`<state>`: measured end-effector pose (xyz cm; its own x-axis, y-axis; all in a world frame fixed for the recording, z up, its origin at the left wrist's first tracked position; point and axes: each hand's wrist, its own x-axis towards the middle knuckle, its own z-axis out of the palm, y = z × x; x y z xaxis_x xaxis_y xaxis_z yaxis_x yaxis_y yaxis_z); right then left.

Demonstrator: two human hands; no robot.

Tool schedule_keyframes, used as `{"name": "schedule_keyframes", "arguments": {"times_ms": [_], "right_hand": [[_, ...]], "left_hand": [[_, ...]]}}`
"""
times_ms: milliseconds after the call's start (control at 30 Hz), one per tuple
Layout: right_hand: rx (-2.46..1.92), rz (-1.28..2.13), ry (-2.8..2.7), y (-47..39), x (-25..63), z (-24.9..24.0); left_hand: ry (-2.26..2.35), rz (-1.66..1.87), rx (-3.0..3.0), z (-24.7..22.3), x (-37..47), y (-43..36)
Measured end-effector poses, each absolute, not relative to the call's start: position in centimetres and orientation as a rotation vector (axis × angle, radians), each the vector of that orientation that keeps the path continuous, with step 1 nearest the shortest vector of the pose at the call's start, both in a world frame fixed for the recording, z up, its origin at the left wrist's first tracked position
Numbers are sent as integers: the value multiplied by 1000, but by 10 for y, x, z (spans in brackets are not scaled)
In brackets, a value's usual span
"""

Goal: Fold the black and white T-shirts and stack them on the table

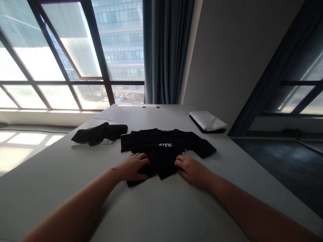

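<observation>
A black T-shirt (161, 138) lies on the white table, both short sleeves spread to the sides. White lettering shows on its front. Its near part is bunched and folded, with loose corners pointing toward me. My left hand (135, 166) grips the bunched cloth at the left, fingers curled over it and thumb below. At the right edge of the same folded part, my right hand (188, 168) pinches the fabric. Both sets of fingertips are partly hidden in the dark cloth.
A crumpled black garment (99, 133) lies left of the T-shirt. Sheets of paper (122, 114) rest behind it. Folded white cloth (208, 120) sits on dark cloth at the back right. The white table (161, 211) reaches toward a blue curtain (165, 50) and windows.
</observation>
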<state>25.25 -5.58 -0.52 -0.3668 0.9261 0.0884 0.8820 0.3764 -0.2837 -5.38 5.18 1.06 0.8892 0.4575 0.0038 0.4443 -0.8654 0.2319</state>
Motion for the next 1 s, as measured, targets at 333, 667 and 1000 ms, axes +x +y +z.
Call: {"name": "schedule_keyframes", "arguments": {"times_ms": [333, 667, 1000], "right_hand": [[-1484, 471, -1654, -37, 309, -7], [-1332, 1019, -1614, -45, 327, 10], [-1635, 375, -2191, -11, 335, -46]], "left_hand": [[1074, 624, 2224, -6, -60, 85], [764, 353, 1897, 18, -68, 77], [797, -6, 2745, -15, -67, 94]]}}
